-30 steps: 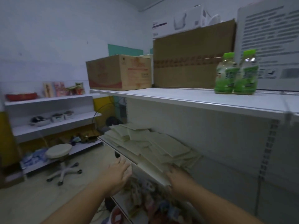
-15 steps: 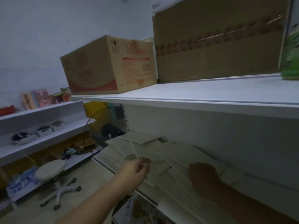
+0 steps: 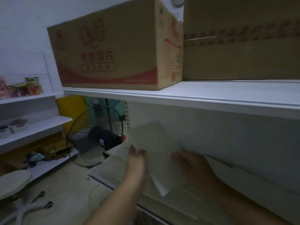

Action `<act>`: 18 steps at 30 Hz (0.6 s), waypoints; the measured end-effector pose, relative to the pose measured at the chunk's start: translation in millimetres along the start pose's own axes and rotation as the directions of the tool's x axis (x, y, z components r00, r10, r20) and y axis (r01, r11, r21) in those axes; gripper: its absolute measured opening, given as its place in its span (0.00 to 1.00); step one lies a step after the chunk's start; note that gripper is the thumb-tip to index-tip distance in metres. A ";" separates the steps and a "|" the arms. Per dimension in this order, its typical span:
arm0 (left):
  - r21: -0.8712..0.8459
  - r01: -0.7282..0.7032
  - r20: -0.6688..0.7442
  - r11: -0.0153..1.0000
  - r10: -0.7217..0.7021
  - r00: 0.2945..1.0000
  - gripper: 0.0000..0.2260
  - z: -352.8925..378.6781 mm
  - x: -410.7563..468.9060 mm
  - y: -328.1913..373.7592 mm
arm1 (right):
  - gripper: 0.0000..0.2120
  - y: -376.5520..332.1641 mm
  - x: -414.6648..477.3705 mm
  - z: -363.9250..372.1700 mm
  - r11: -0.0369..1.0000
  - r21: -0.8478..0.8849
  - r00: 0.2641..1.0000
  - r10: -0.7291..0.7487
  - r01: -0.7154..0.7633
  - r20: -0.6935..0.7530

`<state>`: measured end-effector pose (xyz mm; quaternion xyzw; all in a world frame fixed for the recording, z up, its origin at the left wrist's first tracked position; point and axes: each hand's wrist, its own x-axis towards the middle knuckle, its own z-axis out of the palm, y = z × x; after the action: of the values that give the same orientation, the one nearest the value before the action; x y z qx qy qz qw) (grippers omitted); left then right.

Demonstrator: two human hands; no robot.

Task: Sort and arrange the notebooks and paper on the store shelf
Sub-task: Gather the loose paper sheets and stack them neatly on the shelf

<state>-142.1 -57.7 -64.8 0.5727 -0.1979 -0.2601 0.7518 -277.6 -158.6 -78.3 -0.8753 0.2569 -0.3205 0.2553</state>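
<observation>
Holding one pale notebook (image 3: pixel 152 140) up off the lower shelf (image 3: pixel 100 180), we have both forearms stretched in from the bottom of the view. The left hand (image 3: pixel 137 158) is at the notebook's near left edge, with its fingertips closed on that edge in a pinch. The right hand (image 3: pixel 193 164) is at the notebook's lower right corner, its back towards us. Its fingers touch the cover, but with the blur and shadow we cannot tell whether they grip or only rest there. The notebook stands tilted, its far corner raised towards the back panel, near the left end of the shelf.

We count one raised notebook. Beneath it more papers (image 3: pixel 186 200) lie flat and overlapping along the lower shelf, too blurred to number. On the upper shelf (image 3: pixel 211 95) there are two cardboard boxes side by side. A red-printed box (image 3: pixel 113 46) sits at the left end and a larger plain box (image 3: pixel 243 46) touches its right side.

Both shelves are white metal with a pale back panel, and the light is dim. Past the left end a black wire fan (image 3: pixel 90 143) stands on the floor (image 3: pixel 68 200). A round stool (image 3: pixel 13 181) is at the lower left. White side shelves (image 3: pixel 32 127) on the left wall carry a few colourful packets (image 3: pixel 24 86).
</observation>
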 end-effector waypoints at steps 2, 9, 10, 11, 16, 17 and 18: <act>0.017 -0.057 -0.045 0.998 0.058 0.997 0.18 -49.6 21.1 9.4 | 0.16 6.1 32.4 22.3 0.991 -0.111 0.997 0.067 -0.072 -0.049; -0.219 0.210 0.161 0.953 -0.177 0.971 0.20 -158.0 58.1 9.1 | 0.20 21.1 73.1 83.6 0.898 -0.433 0.975 0.156 -0.075 0.155; -0.208 0.249 0.196 0.946 -0.209 0.958 0.20 -163.2 62.5 6.8 | 0.19 17.3 73.3 85.8 0.888 -0.458 0.983 0.118 -0.040 0.144; -0.199 0.279 0.215 0.940 -0.236 0.948 0.19 -166.3 66.0 3.5 | 0.18 14.3 73.0 88.9 0.873 -0.487 0.987 0.096 -0.021 0.129; -0.250 0.343 0.234 0.905 -0.288 0.929 0.15 -161.4 66.5 -7.3 | 0.12 11.7 72.7 102.9 0.821 -0.568 0.998 0.068 -0.066 -0.018; -0.256 0.348 0.238 0.902 -0.290 0.927 0.15 -159.5 66.8 -7.6 | 0.11 7.9 73.5 101.0 0.822 -0.563 0.996 0.042 -0.083 -0.085; -0.263 0.351 0.246 0.899 -0.290 0.925 0.16 -158.1 66.7 -7.3 | 0.10 0.7 74.1 98.8 0.835 -0.535 0.983 0.031 -0.126 -0.182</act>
<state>3.3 19.4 -113.8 0.4466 -0.1333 -0.4645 0.7530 -160.3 -176.8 -112.5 -0.8705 0.3934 -0.2953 -0.0131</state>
